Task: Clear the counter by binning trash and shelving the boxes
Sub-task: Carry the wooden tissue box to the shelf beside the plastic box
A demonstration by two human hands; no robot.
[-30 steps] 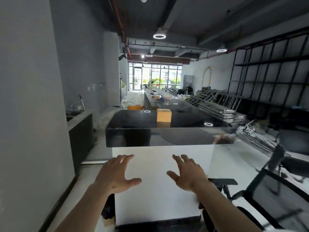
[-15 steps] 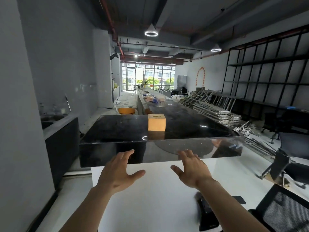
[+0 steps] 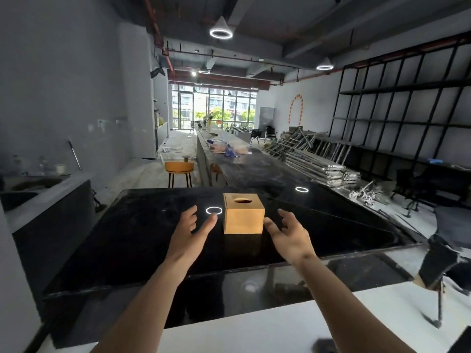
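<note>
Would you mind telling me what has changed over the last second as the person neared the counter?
Both hands moved forward over the black counter: left hand and right hand now flank the wooden box, open, not yet gripping. The box stayed put.

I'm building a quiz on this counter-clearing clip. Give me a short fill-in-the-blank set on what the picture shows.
1. The wooden box stands on a glossy counter whose colour is ____.
2. The hole in the box's top is ____ in shape.
3. The left hand and right hand, both open, flank the ____.
4. Beyond the counter stands a stool with an ____ seat.

Missing words: black; oval; box; orange
</note>
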